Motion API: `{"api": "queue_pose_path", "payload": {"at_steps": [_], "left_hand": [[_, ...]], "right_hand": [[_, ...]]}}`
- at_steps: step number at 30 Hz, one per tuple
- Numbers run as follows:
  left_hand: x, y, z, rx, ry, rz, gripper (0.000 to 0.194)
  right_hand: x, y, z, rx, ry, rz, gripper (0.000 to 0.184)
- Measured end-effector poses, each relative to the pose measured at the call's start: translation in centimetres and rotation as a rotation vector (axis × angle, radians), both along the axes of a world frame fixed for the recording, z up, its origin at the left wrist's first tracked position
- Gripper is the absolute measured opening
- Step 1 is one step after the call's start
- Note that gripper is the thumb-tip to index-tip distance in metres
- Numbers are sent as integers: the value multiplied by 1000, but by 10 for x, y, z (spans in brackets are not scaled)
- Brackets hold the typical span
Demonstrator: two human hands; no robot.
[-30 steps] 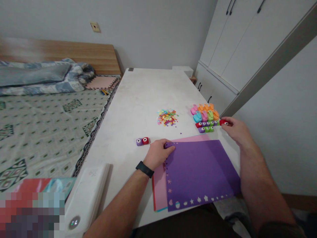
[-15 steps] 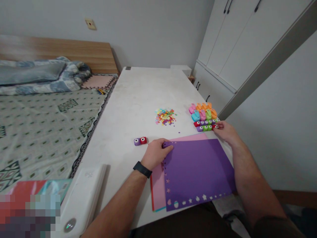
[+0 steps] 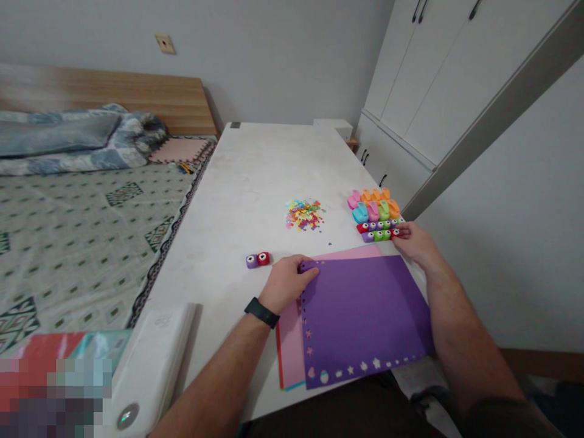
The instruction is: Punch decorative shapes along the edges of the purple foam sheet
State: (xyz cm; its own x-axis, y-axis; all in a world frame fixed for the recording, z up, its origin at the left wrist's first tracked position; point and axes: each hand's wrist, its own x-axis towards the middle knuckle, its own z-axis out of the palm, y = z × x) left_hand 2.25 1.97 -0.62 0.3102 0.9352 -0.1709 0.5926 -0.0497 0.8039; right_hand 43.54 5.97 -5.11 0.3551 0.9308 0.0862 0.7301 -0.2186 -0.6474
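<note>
My left hand [image 3: 292,280], with a dark band on its wrist, pinches the upper left corner of a purple sheet of paper [image 3: 365,316]. Small punched shapes, such as stars and flowers, run along the sheet's left and lower edges. Beneath it lie pink paper [image 3: 289,347] and other coloured sheets. At the right table edge my right hand [image 3: 415,243] has its fingers closed at a small red craft punch [image 3: 395,233], the end one of a row of purple and green punches [image 3: 378,235]. Its fingertips are partly hidden behind the punches.
Larger pink, orange, blue and green punches [image 3: 373,211] stand behind the small ones. A heap of paper confetti [image 3: 305,215] lies mid-table. Two small punches [image 3: 258,260] sit left of my left hand. A long white device [image 3: 155,359] lies at the table's left edge, beside the bed [image 3: 91,243].
Almost nothing differs. My right fingers have shifted very slightly at the red punch, while my left hand keeps its hold on the purple paper.
</note>
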Motion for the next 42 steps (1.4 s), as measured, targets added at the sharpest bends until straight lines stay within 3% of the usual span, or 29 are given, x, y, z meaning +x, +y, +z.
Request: {"api": "queue_pose_path", "payload": {"at_steps": [6, 14, 23, 29, 35, 42], "left_hand": [[0, 0, -1, 3, -7, 5, 33], [1, -2, 2, 2, -10, 4, 30], [1, -3, 1, 40, -14, 17, 29], [1, -3, 2, 49, 5, 29, 29], [0, -4, 3, 50, 3, 22, 28], [0, -5, 1, 85, 3, 21, 29]], "right_hand": [[0, 1, -2, 9, -6, 18, 42], [-14, -8, 16, 15, -94, -29, 49], [-26, -5, 34, 477, 25, -286, 46], [-73, -5, 69, 518, 68, -9, 35], [-145, -4, 105, 288, 16, 432, 38], [-228, 4, 110, 118, -6, 784, 32]]}}
